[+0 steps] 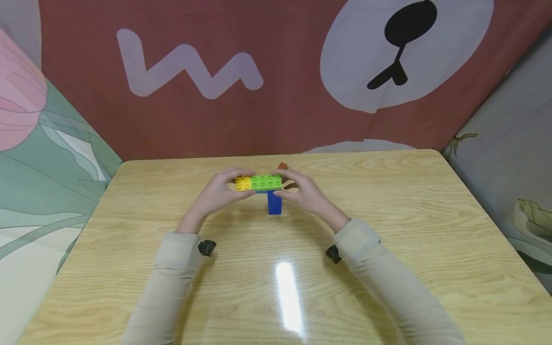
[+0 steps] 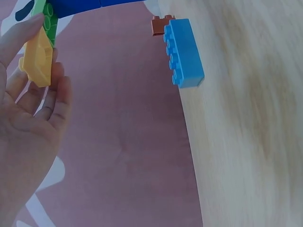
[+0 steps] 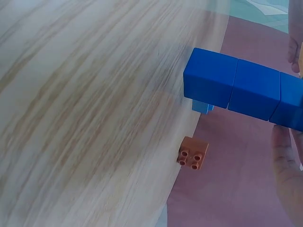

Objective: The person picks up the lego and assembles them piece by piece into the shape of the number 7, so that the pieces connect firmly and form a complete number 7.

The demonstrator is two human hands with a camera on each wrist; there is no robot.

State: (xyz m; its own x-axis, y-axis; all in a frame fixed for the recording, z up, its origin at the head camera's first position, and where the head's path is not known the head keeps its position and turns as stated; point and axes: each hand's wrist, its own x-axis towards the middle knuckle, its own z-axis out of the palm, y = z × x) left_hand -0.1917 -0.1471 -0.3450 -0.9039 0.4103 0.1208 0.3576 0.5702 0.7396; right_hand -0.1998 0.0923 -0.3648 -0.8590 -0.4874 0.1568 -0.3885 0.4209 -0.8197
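Note:
My left hand pinches a yellow toy brick between thumb and fingers, also visible in the left wrist view. Joined end to end with it is a studded green brick. My right hand grips the green brick's other end. Below the green brick extends a column of dark blue bricks; the right wrist view shows several blue bricks joined in a row, my right fingers beside them. Where the column meets the green brick is partly hidden by the hand.
A light blue brick lies on the wooden table beyond the hands, close to a small brown brick. Behind the table's far edge hangs a reddish cloth. Patterned cloths flank the sides.

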